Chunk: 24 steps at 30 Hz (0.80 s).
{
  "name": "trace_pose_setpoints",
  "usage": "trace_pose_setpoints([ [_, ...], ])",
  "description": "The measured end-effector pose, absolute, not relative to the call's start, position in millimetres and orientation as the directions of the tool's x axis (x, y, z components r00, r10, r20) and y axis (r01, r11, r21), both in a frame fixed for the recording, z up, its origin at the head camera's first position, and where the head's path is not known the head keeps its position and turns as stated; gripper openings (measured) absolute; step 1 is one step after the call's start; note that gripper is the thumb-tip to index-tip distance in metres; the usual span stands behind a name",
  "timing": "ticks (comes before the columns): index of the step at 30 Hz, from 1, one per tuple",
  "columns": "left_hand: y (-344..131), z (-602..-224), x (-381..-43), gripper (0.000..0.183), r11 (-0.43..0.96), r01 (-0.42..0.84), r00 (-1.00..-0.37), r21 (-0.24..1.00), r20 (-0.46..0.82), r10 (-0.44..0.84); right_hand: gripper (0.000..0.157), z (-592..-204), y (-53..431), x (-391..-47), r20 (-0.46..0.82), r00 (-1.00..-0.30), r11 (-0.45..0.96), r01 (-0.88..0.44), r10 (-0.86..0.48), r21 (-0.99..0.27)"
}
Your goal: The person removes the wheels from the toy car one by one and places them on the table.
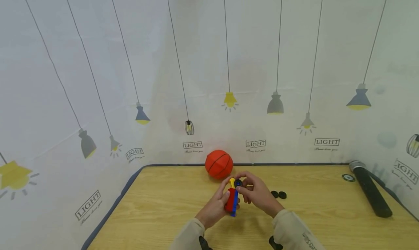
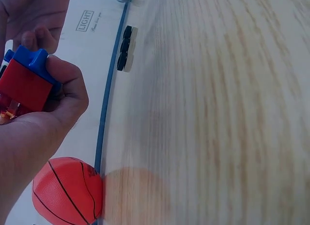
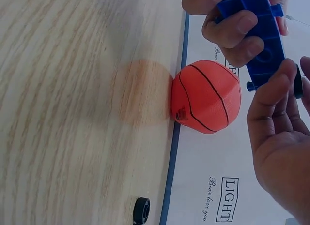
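Observation:
My left hand point(image 1: 213, 209) grips a toy car with a red body point(image 1: 230, 200), a yellow front piece point(image 1: 232, 182) and a blue base point(image 3: 261, 36). The car is held up on end above the table, its ribbed blue underside facing the right wrist camera. Between thumb and fingers, my right hand point(image 1: 258, 192) pinches a black wheel point(image 1: 238, 184) at the car's upper end. In the right wrist view this wheel point(image 3: 298, 82) shows edge-on beside the base, partly covered by fingers. Small blue pegs stick out from the base's side.
Loose black wheels point(image 1: 282, 195) lie on the wooden table point(image 1: 157, 206) right of my hands. A red-orange basketball point(image 1: 218, 164) sits behind the hands by the back wall. At the right are a microphone point(image 1: 371, 192) and a small round disc point(image 1: 348, 177). Lamp-printed sheeting surrounds the table.

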<state>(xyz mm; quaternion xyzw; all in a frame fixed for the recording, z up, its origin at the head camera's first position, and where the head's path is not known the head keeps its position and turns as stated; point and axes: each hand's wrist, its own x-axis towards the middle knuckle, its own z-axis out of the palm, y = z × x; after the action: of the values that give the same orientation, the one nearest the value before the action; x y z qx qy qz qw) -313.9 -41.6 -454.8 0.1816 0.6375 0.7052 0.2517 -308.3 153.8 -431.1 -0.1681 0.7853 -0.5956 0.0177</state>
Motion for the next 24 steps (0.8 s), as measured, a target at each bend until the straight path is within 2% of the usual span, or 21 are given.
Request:
trace_pose_setpoints([
  [8, -43.4, -455.6, -310.7, 0.051, -0.038, -0.138, -0.793, 0.990, -0.088, 0.603, 0.034, -433.5, 153.4, -309.6, 0.181, -0.946, 0.251, -0.251, -0.269, -0.935],
  [13, -43.3, -452.8, -309.6, 0.049, -0.061, -0.154, -0.767, 0.986, -0.080, 0.636, 0.028, -434.4, 154.1, -308.0, 0.189, -0.948, 0.242, -0.252, -0.255, -0.937],
  [19, -40.7, -452.0, -308.5, 0.046, -0.101, -0.173, -0.731, 0.980, -0.059, 0.680, 0.027, -434.8, 156.4, -307.8, 0.168, -0.954, 0.301, -0.240, -0.248, -0.923],
  [24, -42.4, -453.9, -307.8, 0.048, -0.097, -0.180, -0.731, 0.979, -0.067, 0.679, 0.024, -432.4, 159.1, -308.5, 0.156, -0.949, 0.290, -0.236, -0.274, -0.927],
])
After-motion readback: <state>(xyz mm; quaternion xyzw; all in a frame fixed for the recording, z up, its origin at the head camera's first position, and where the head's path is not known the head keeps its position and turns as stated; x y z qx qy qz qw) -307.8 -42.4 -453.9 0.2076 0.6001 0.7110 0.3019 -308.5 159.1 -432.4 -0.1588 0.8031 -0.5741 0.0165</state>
